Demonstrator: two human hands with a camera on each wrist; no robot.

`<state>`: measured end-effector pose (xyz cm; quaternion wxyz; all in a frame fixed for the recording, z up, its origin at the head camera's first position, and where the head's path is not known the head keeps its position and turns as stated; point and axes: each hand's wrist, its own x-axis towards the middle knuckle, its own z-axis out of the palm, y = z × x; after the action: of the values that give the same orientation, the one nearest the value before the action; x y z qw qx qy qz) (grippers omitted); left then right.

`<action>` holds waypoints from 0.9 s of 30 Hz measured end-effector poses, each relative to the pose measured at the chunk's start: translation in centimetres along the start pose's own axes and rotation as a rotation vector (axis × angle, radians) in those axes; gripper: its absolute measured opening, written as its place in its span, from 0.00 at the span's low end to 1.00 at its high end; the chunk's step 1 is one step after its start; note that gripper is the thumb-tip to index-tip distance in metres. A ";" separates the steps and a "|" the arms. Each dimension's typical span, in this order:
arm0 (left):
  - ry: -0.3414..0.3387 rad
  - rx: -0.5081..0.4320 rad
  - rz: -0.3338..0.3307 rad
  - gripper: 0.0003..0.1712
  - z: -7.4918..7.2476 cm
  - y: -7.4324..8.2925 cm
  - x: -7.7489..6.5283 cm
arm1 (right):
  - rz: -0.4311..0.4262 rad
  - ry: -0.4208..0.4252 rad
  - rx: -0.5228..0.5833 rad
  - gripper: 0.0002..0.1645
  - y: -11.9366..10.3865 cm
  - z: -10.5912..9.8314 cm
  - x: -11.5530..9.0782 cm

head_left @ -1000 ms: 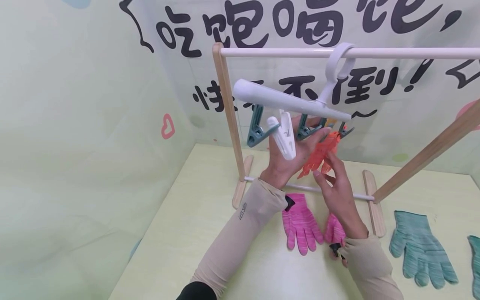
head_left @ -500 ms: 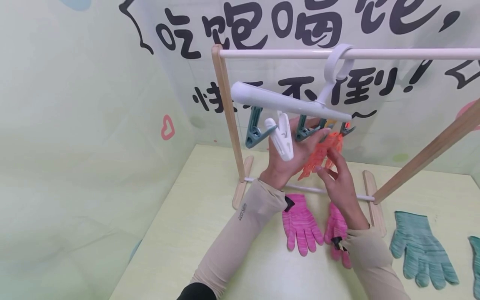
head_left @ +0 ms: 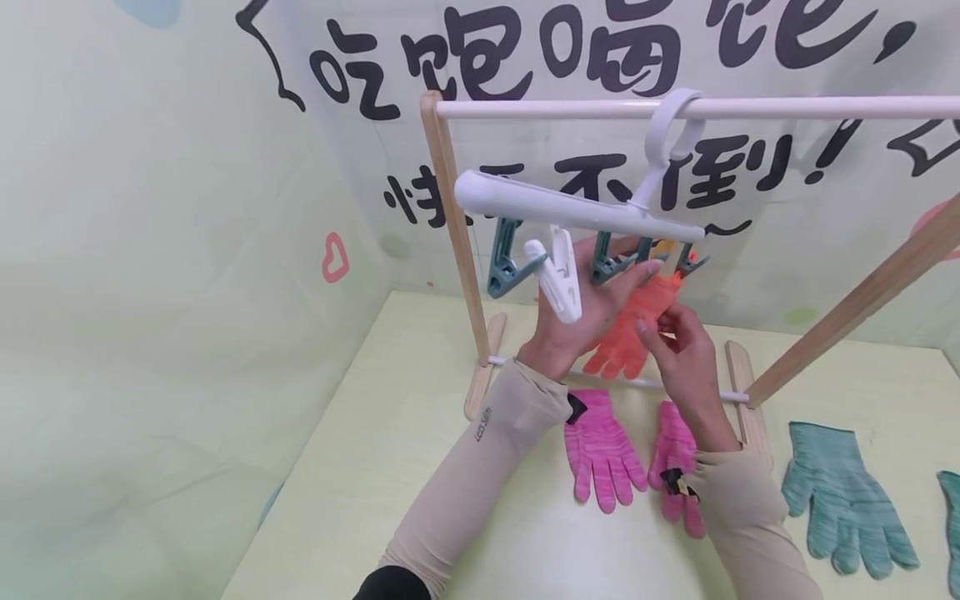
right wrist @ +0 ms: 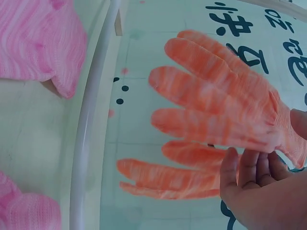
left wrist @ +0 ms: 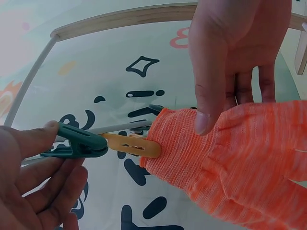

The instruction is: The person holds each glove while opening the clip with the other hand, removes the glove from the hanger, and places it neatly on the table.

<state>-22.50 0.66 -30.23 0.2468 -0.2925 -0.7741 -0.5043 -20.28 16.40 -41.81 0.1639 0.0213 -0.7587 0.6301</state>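
An orange glove point(head_left: 633, 329) hangs under a white hanger point(head_left: 555, 200). My left hand point(head_left: 572, 308) pinches a green clip point(left wrist: 84, 140) between thumb and fingers. Beyond it, a yellow clip point(left wrist: 136, 146) lies over the edge of the glove's cuff. My right hand point(head_left: 688, 354) holds the glove near the cuff, thumb on the near face and fingers behind. In the right wrist view the glove fingers point(right wrist: 192, 88) spread leftward, with more orange fingers point(right wrist: 168, 177) below them. A white clip point(head_left: 558, 283) and another green clip point(head_left: 510, 262) dangle from the hanger's near end.
The hanger hooks over the white bar point(head_left: 540, 109) of a wooden-legged rack. Two pink gloves point(head_left: 603, 450) lie on the table below, one partly under my right wrist. Green gloves point(head_left: 843, 500) lie at the right. A printed backdrop point(head_left: 795, 258) stands behind the rack.
The orange glove has turned its flat side toward the head camera, fingers hanging lower. My right hand has shifted slightly right. The left hand stays at the clip; the hanger's near end dips slightly.
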 end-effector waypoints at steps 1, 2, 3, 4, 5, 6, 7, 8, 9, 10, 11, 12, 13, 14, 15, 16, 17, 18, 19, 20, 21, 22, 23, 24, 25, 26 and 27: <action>-0.006 -0.012 -0.004 0.22 0.0 0.0 0.0 | 0.010 0.005 -0.008 0.23 -0.1 0.0 0.0; -0.011 -0.021 -0.006 0.22 0.1 -0.1 0.0 | 0.017 0.008 -0.023 0.21 -0.1 -0.1 0.0; -0.013 -0.030 -0.010 0.23 0.1 -0.1 0.0 | 0.026 0.011 -0.035 0.20 -0.1 -0.1 -0.1; -0.013 -0.034 -0.010 0.22 0.2 -0.2 0.0 | 0.034 0.013 -0.056 0.19 -0.1 -0.2 -0.1; -0.012 -0.041 -0.012 0.22 0.3 -0.2 0.0 | 0.039 0.015 -0.066 0.19 -0.1 -0.2 -0.1; -0.011 -0.049 -0.015 0.22 0.3 -0.2 0.0 | 0.042 0.015 -0.072 0.18 0.0 -0.2 -0.1; -0.010 -0.057 -0.020 0.22 0.4 -0.2 -0.1 | 0.044 0.018 -0.076 0.18 0.0 -0.3 -0.1; -0.011 -0.055 -0.021 0.22 0.5 -0.3 -0.1 | 0.043 0.017 -0.079 0.18 0.0 -0.3 -0.1; -0.010 -0.047 -0.018 0.23 0.5 -0.3 -0.1 | 0.041 0.012 -0.081 0.17 0.1 -0.3 -0.1; -0.010 -0.036 -0.015 0.23 0.5 -0.3 0.0 | 0.039 0.006 -0.083 0.17 0.1 -0.4 -0.1; -0.010 -0.028 -0.011 0.22 0.6 -0.3 0.0 | 0.037 0.002 -0.080 0.17 0.2 -0.4 -0.1; -0.011 -0.023 -0.008 0.22 0.6 -0.4 0.0 | 0.036 -0.003 -0.076 0.17 0.2 -0.4 -0.1; -0.016 -0.019 -0.005 0.21 0.6 -0.4 0.0 | 0.036 -0.007 -0.075 0.17 0.2 -0.5 -0.1; -0.022 -0.017 -0.002 0.20 0.7 -0.4 0.1 | 0.036 -0.011 -0.070 0.17 0.2 -0.5 -0.1; -0.027 -0.024 -0.005 0.20 0.7 -0.4 0.1 | 0.036 -0.015 -0.063 0.17 0.3 -0.6 -0.1; -0.034 -0.038 -0.009 0.19 0.7 -0.3 0.1 | 0.038 -0.014 -0.051 0.17 0.2 -0.6 -0.1; -0.040 -0.055 -0.012 0.19 0.7 -0.3 0.1 | 0.038 -0.012 -0.041 0.18 0.2 -0.7 -0.1; -0.048 -0.074 -0.019 0.18 0.8 -0.3 0.1 | 0.038 -0.011 -0.033 0.18 0.2 -0.7 -0.1; -0.055 -0.094 -0.026 0.18 0.8 -0.4 0.1 | 0.037 -0.008 -0.026 0.18 0.2 -0.7 -0.2; -0.060 -0.109 -0.030 0.19 0.8 -0.4 0.0 | 0.036 -0.007 -0.020 0.18 0.2 -0.7 -0.2; -0.065 -0.118 -0.038 0.20 0.8 -0.5 0.0 | 0.038 -0.007 -0.020 0.18 0.3 -0.8 -0.3; -0.074 -0.123 -0.041 0.21 0.8 -0.6 0.0 | 0.039 -0.004 -0.018 0.18 0.3 -0.8 -0.3; -0.087 -0.115 -0.039 0.22 0.8 -0.7 -0.1 | 0.039 -0.004 -0.019 0.19 0.4 -0.8 -0.3; -0.112 -0.098 -0.047 0.25 0.7 -0.8 -0.1 | 0.040 -0.008 -0.021 0.19 0.4 -0.8 -0.4; -0.133 -0.080 -0.043 0.26 0.6 -0.9 -0.1 | 0.042 -0.012 -0.023 0.19 0.4 -0.8 -0.5; -0.154 -0.054 -0.034 0.28 0.6 -1.0 -0.1 | 0.043 -0.017 -0.027 0.19 0.5 -0.8 -0.5; -0.174 -0.029 -0.026 0.28 0.6 -1.1 -0.1 | 0.044 -0.021 -0.026 0.19 0.5 -0.8 -0.5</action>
<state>-23.21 0.80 -31.22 0.1678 -0.3288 -0.7890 -0.4911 -19.70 17.22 -42.32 0.1424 0.0092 -0.7689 0.6232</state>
